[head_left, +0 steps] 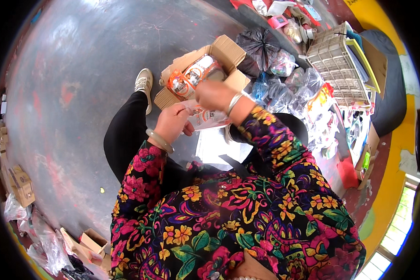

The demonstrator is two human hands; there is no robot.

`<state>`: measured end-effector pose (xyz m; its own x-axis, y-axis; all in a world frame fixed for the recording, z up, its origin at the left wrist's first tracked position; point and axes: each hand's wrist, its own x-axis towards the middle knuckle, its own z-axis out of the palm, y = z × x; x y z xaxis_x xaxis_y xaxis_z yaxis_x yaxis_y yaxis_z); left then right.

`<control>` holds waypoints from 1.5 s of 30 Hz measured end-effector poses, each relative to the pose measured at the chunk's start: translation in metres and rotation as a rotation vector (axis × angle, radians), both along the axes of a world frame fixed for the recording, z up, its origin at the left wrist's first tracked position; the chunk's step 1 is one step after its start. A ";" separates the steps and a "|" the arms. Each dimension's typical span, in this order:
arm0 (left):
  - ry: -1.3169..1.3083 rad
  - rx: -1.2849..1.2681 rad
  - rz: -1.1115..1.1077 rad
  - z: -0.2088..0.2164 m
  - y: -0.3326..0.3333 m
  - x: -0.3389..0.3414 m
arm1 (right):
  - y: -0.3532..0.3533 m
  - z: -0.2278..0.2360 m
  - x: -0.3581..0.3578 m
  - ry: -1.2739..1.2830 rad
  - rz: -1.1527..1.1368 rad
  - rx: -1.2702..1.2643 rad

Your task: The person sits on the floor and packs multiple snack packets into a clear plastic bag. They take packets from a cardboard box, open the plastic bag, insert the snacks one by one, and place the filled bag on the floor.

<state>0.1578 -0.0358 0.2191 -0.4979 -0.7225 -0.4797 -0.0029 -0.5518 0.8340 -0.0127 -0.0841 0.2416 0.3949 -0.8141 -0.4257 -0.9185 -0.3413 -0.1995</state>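
My left hand (170, 122) is closed on the edge of a clear plastic bag with red and black print (205, 119). Just above that bag is my right hand (215, 97), its fingers curled together; whatever is in them is hidden. Beyond both hands stands an open cardboard box (228, 52) with its flaps up. Orange-and-white printed packets (181, 85) lie inside it. Below the bag, between my legs, is a white sheet or stack (221, 150).
To the right of the box sit a black plastic bag (258, 49) and a heap of clear bags (315, 109). Behind these a grey plastic crate (331, 63) holds flat items. More cardboard boxes (21, 185) and loose plastic (51, 249) lie along the left side.
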 end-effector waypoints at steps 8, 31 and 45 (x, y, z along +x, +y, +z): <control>-0.046 -0.062 -0.149 0.023 0.005 -0.008 | -0.069 -0.096 -0.057 -0.208 -0.186 -0.099; -0.079 -0.039 -0.154 0.036 0.000 -0.013 | -0.075 -0.110 -0.068 -0.936 -1.036 0.711; -0.033 -0.071 -0.112 0.024 -0.009 -0.012 | -0.038 0.096 -0.088 -1.792 -0.717 0.666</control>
